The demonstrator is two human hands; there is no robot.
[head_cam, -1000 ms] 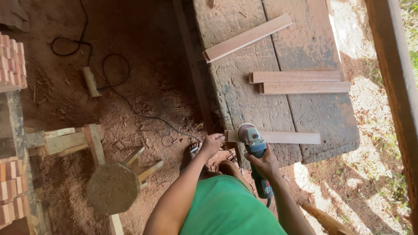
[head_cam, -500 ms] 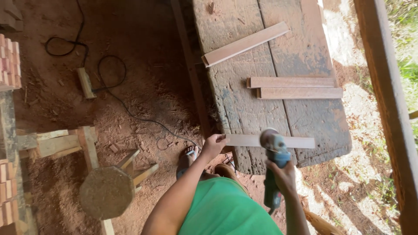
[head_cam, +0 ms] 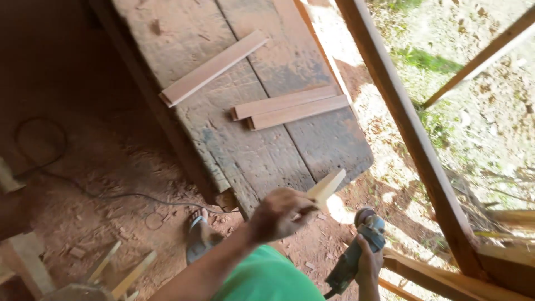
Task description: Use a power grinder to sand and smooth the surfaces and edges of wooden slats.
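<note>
Left hand clamped on wood strip, right hand gripping angle grinder low; best kept well apart, clear of tabletop edge.

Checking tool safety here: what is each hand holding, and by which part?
Left hand grips a short wood strip by its near end; right hand holds an angle grinder around its body.

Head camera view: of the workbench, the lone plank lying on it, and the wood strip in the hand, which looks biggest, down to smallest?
1. Workbench, far the largest.
2. Lone plank.
3. Wood strip in the left hand: looks smallest, though the hand hides part and it sits nearer the camera, so its true length is unsure.
</note>
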